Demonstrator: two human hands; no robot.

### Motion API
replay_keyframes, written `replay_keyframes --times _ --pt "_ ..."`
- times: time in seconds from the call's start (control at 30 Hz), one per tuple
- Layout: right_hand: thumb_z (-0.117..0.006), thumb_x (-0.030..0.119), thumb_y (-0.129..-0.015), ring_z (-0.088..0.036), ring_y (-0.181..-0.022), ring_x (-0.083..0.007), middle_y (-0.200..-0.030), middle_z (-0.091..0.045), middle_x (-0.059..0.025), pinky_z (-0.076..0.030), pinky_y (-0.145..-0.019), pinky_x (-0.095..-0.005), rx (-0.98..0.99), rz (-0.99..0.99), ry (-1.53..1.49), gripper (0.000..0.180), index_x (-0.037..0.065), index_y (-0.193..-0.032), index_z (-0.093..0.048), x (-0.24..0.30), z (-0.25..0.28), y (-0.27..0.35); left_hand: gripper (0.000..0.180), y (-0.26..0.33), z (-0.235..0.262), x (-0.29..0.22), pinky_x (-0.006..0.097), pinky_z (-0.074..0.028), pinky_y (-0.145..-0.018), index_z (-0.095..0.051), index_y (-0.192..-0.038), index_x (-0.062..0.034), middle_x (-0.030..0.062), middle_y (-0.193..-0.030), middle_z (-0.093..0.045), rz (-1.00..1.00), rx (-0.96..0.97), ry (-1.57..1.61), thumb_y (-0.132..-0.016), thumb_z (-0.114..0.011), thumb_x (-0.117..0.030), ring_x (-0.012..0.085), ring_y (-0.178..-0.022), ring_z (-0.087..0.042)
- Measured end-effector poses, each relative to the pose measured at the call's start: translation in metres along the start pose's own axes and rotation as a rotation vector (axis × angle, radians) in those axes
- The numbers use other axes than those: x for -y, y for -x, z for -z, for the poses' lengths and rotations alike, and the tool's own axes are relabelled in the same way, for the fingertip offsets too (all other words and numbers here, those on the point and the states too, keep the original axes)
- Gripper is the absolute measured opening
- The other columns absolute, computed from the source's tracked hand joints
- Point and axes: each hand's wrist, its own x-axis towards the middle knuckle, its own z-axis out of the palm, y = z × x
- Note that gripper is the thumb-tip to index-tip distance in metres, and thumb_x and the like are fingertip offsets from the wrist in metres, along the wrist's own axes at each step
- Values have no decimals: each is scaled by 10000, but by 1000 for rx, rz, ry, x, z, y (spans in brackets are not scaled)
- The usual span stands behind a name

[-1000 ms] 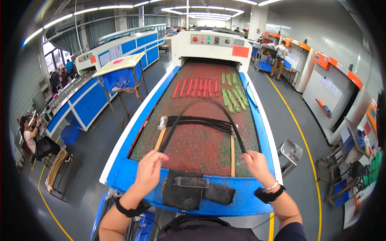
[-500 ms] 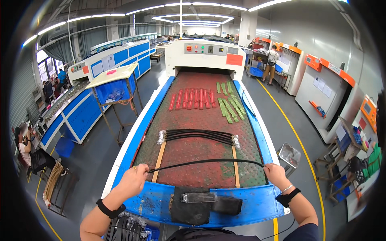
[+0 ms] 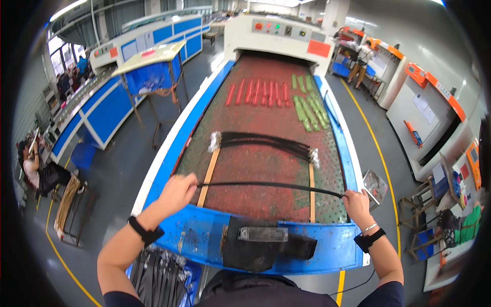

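Observation:
A thin black cord (image 3: 271, 184) stretches nearly straight between my hands, above the near part of a red-and-green conveyor belt (image 3: 255, 202). Its left end is in the closed fingers of my left hand (image 3: 178, 194); my right hand (image 3: 357, 205) pinches the other end. Beneath the cord, two wooden strips (image 3: 204, 192) (image 3: 312, 199) run lengthwise on the belt. Several similar black cords (image 3: 266, 141) lie side by side across the strips' far ends, with clear plastic wrapped around their tips.
Red strips (image 3: 258, 93) and green strips (image 3: 309, 110) lie farther up the belt, before the white machine's opening (image 3: 276, 59). On the blue front ledge (image 3: 199, 225) are black pads (image 3: 250, 253) and a clear-topped case (image 3: 263, 234). A blue bin (image 3: 193, 279) of black cords stands below left.
The view has shifted, so the belt sits higher in the picture. The held cord has gone from a slight upward arch to nearly straight, farther from the row of cords.

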Motion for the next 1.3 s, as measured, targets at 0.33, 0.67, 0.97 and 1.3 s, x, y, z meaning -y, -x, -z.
replay_keyframes --times 0.33,0.67,0.97,1.3 --pt "-617 80 -698 -551 -793 -315 -756 -560 -138 -447 -698 -402 27 -53 -160 61 31 -707 -650 13 -77 -40 65 -58 -87 74 445 -446 -665 -561 -774 -45 155 -802 -537 282 -83 89 -751 -552 -105 357 -752 -567" --pt "-595 82 -759 -539 -817 -296 -799 -559 -115 -443 -725 -381 -109 -120 -128 77 25 -780 -642 12 -154 -108 76 -136 -176 133 423 -458 -674 -591 -793 -63 134 -830 -555 356 -247 -80 -753 -581 -127 326 -756 -583" --pt "-577 109 -784 -541 -881 -281 -863 -571 -101 -446 -747 -375 -130 -162 -139 98 35 -809 -636 7 -182 -136 63 -159 -203 149 436 -380 -736 -621 -798 -99 84 -851 -560 344 -266 -160 -755 -585 -127 267 -868 -549" --pt "-558 175 -796 -588 -729 -311 -784 -587 -97 -461 -686 -421 -39 -181 -74 134 74 -770 -642 -3 -208 -144 60 -158 -212 160 416 -367 -744 -613 -815 -124 45 -815 -552 375 -231 -220 -762 -598 -147 247 -874 -537"
